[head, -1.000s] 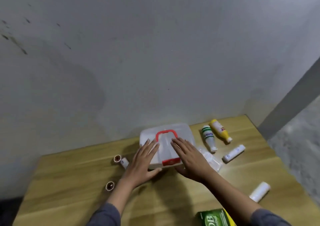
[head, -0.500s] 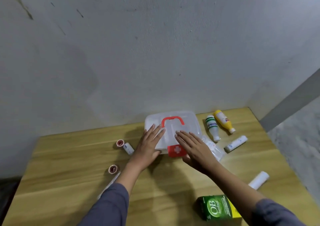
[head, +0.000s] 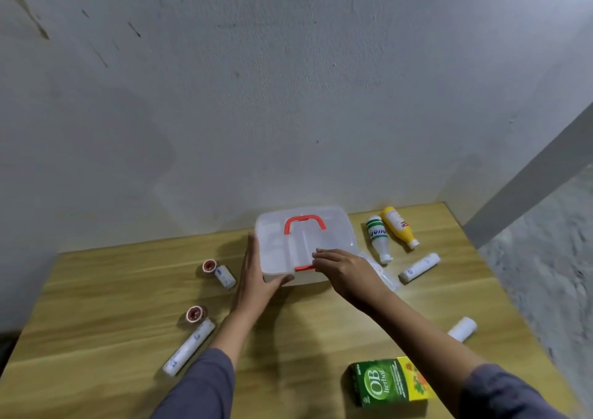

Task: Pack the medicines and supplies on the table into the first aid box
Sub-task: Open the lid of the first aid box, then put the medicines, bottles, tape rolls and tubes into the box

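A: Why are both hands on the first aid box (head: 305, 242) at the table's (head: 96, 322) far edge?
B: Likely opening it. The left hand (head: 256, 277) braces its side, fingers together; right hand (head: 345, 271) fingers, slightly curled, sit at the front clasp.
A: Changed?
B: Earlier both lay flat on top; supplies remain outside.

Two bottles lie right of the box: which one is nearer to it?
The white bottle with green bands, lying between the first aid box and the yellow bottle, which lies farther right beside it.
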Motion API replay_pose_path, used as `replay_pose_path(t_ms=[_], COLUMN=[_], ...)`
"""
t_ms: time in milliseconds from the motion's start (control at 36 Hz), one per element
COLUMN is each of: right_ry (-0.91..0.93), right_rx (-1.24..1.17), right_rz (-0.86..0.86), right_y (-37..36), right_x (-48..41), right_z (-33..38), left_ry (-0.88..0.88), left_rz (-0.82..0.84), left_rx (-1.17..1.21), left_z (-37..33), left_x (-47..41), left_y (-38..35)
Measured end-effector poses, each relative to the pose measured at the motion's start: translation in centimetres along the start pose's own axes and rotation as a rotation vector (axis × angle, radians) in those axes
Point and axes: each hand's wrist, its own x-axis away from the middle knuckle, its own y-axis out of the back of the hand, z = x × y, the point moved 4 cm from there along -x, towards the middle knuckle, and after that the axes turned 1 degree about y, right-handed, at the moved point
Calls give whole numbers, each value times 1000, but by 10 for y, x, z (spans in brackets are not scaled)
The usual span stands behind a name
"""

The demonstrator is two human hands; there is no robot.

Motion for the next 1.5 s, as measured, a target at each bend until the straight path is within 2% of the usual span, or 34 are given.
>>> replay_pose_path(t_ms=[139, 250, 361, 444, 556, 750, 1000, 1167, 1250, 1333, 1500], right_ry=[78, 141, 90, 23, -108, -247, -264, -320, -373, -418, -520], right_rx=[-44, -73, -139, -182, -249, -260, -404, -489, -506, -505, -478], right_rz=[-60, -226, -377, -432, -412, -353, -420, -398, -327, -325, -216], right_y=[22, 55, 79, 88, 89, 84, 81, 78, 75, 73, 53], right_x=[-12, -25, -45, -60, -80, -97, -97, -90, -74, -45, 48], right_z=[0, -2, -16, -31, -54, -98, -133, -133, -131, -125, -85], left_ry=[89, 73, 68, 10, -19, 106, 232, 255, 255, 253, 216], left_rz=[14, 45, 78, 90, 59, 21, 12, -42, -50, -47, -12], left_rx=[73, 60, 16, 90, 152, 172, 195, 238, 223, 207, 221], left_z=[3, 3, 10, -2, -16, -7, 0, -2, -4, -3, -1], left_x=[-2, 2, 6, 11, 12, 19, 23, 25, 26, 25, 26], left_y=[2, 2, -1, -7, -15, -24, -31, -36, -38, -39, -40])
